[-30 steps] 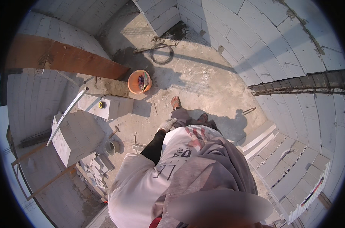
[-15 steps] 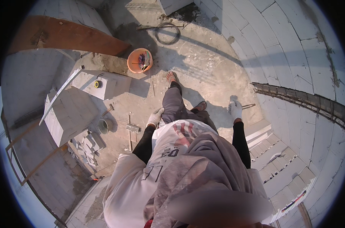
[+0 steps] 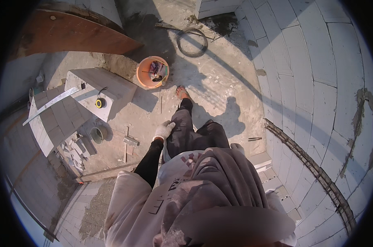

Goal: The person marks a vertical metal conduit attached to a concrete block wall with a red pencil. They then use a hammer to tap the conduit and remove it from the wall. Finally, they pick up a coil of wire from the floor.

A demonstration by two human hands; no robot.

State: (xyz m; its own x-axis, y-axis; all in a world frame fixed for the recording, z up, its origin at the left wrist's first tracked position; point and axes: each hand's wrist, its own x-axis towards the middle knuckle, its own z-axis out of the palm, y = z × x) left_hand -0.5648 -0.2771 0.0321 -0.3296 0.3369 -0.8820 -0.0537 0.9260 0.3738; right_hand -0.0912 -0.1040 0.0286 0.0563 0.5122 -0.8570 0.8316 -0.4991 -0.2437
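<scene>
A white block wall [image 3: 318,94] curves down the right of the frame, several courses up, its top bed at lower right bare of fresh blocks; laying looks part done. At centre left, spare blocks [image 3: 100,88] carry a tape measure [image 3: 99,103]. An orange bucket [image 3: 152,72] stands above centre. The gloved left hand [image 3: 164,131] rests loosely curled and empty against the thigh. The right hand, in view half a second ago, is now hidden.

This is a building site: walls of pale blocks [image 3: 318,82] stand on the right, an orange bucket [image 3: 152,72] with tools sits far on the dusty concrete floor [image 3: 227,82].
</scene>
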